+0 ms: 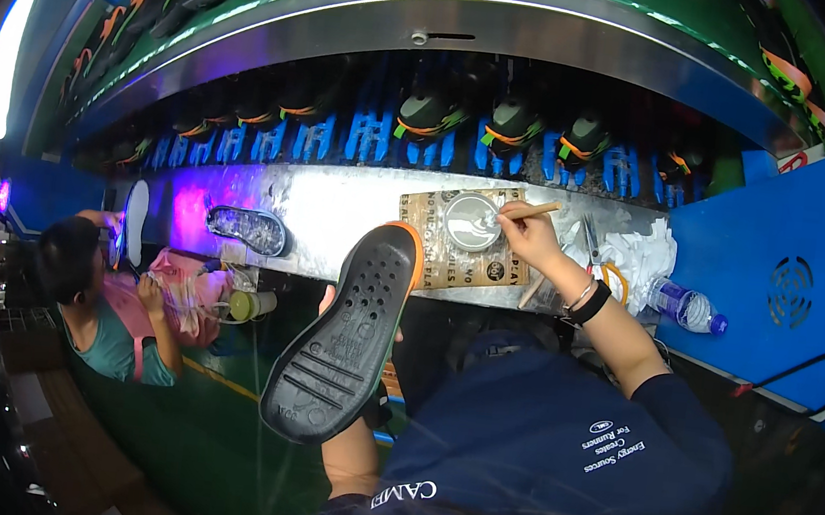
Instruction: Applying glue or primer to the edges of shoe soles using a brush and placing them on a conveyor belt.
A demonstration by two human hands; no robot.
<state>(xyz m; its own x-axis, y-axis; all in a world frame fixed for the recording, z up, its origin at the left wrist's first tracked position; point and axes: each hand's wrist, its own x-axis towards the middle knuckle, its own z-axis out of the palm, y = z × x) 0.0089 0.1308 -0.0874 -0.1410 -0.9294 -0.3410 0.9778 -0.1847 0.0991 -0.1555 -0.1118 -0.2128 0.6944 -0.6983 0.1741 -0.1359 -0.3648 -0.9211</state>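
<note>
My left hand (328, 299), partly hidden behind a black shoe sole (343, 341) with an orange edge, is closed around it. The sole is tilted in front of the bench, its cavity with holes and ridges facing up. My right hand (527, 237) pinches a brush by its wooden handle (535, 210). The brush's tip is at a round bowl (450, 223) with white liquid in it. Under the bowl lies brown printed paper (431, 268).
Scissors (590, 238), crumpled white paper (639, 259) and a plastic bottle (686, 304) lie right. Another sole (249, 229) rests left on the metal bench (338, 199). Shoes (431, 114) stand on blue racks (369, 137) behind. At far left a co-worker (116, 307) holds a sole (136, 220).
</note>
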